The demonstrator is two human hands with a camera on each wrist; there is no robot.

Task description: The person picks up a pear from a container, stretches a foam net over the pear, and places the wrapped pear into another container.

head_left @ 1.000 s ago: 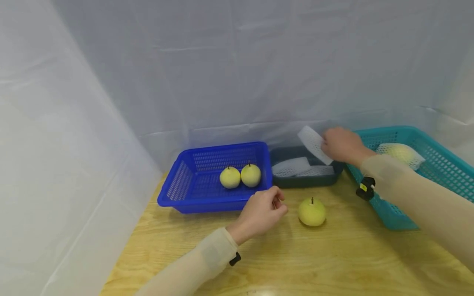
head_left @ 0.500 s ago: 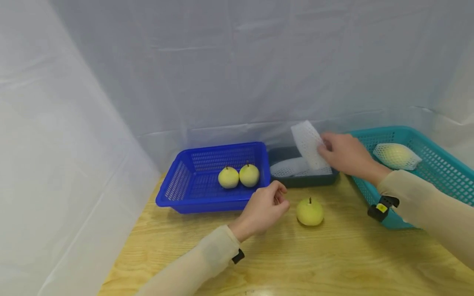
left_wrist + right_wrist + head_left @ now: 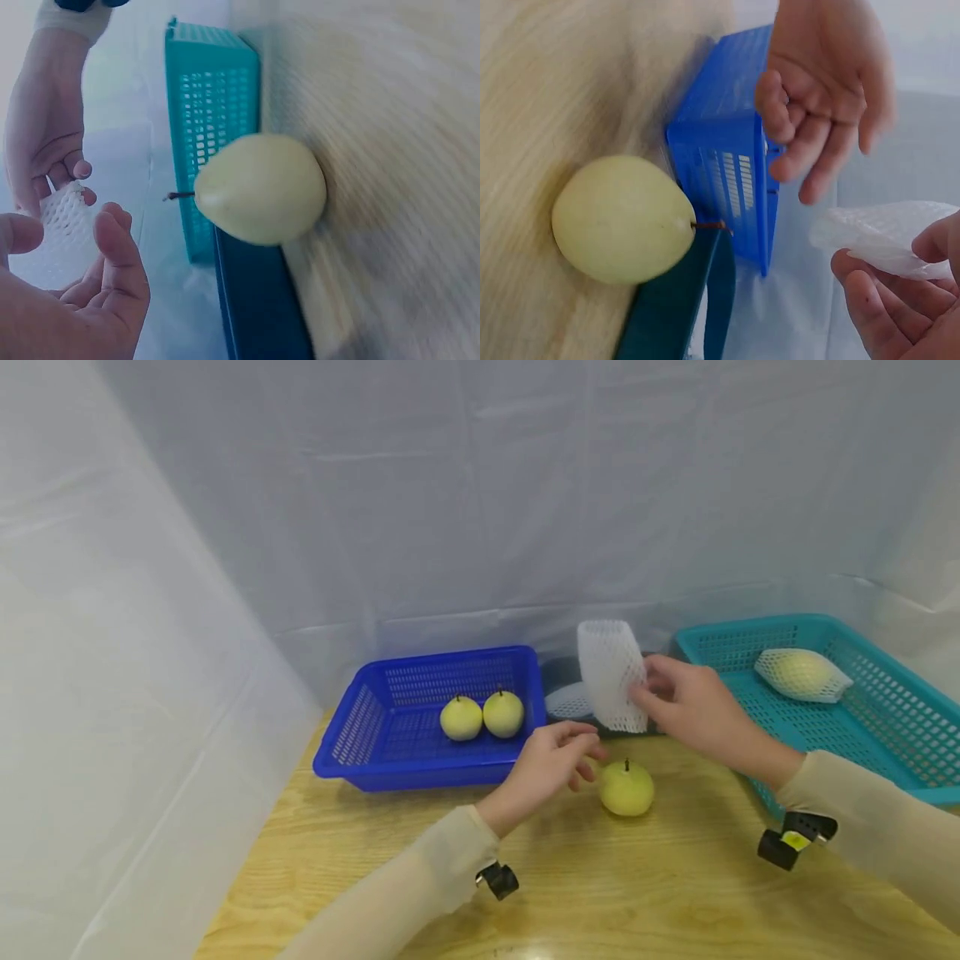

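Right hand pinches white net toward back edge of worktop; left hand half-spread, holding nothing, near pear.

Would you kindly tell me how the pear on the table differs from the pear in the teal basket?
The table pear is bare, while the basket pear is wrapped in a white net. The table pear stands upright with its stem showing on top; on the basket pear, no stem can be made out. Both are yellowish and rounded.
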